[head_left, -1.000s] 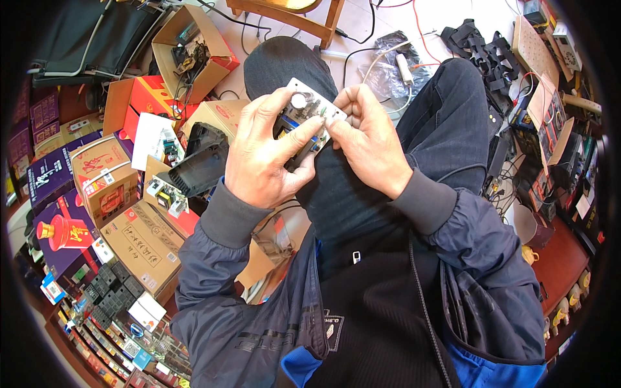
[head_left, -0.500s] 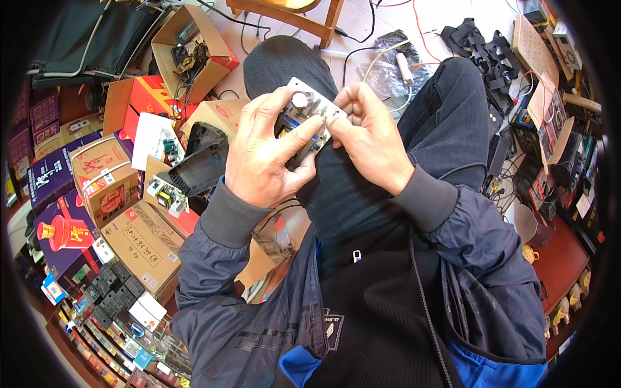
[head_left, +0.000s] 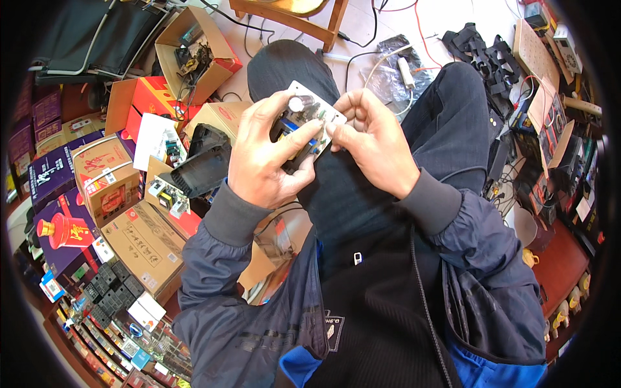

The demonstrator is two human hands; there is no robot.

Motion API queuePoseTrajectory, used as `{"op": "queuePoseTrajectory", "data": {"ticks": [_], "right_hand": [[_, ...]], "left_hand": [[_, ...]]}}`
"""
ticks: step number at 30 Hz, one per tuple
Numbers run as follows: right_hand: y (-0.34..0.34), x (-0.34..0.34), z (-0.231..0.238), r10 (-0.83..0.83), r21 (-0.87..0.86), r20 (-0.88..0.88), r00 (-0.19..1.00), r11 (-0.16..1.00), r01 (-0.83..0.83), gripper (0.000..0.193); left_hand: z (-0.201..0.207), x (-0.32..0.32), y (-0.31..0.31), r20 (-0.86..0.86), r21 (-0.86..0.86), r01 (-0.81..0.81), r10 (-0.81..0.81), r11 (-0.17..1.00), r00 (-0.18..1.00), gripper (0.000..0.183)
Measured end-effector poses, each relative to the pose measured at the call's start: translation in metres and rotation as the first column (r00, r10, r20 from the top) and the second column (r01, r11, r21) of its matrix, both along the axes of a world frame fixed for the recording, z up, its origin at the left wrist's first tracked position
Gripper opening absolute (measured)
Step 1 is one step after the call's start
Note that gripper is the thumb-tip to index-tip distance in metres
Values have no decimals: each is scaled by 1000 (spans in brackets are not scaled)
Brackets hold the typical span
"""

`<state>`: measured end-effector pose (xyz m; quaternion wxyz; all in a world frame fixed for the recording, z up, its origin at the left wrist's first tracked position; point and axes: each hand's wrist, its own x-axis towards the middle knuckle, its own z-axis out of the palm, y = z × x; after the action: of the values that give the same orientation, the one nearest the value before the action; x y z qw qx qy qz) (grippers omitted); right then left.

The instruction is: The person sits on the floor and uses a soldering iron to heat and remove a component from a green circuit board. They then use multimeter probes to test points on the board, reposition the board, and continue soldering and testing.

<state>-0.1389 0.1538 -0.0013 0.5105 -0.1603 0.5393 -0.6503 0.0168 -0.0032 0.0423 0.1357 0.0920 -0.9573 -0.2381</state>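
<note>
A small white circuit board is held tilted above my thigh. On it sit a round silver-topped capacitor, a blue part and several smaller components. My left hand wraps round the board's left side, the index finger lying across its face and the thumb at the lower edge. At the right corner, my right hand is closed in a pinch, thumb tip against the board and the other fingers curled. Whether a tiny part is also in that pinch is hidden.
At the left stand cardboard boxes, a black plastic casing and another circuit board. An open box of parts is farther back. Beyond my knees lie cables, a clear plastic bag and black straps.
My right thumb and fingers have shifted slightly at the board's corner. The left hand keeps its hold, and the whole view has moved a little.
</note>
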Motion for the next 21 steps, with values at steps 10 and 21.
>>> {"op": "queuePoseTrajectory", "data": {"ticks": [10,21], "right_hand": [[-3,-3,28,109,-148,56,992,984,-100,40],[1,-14,41,-27,-158,-176,984,987,-1,39]], "left_hand": [[-16,23,-4,-220,234,-110,162,966,962,63],[-31,48,3,-340,398,-289,433,871,835,61]]}}
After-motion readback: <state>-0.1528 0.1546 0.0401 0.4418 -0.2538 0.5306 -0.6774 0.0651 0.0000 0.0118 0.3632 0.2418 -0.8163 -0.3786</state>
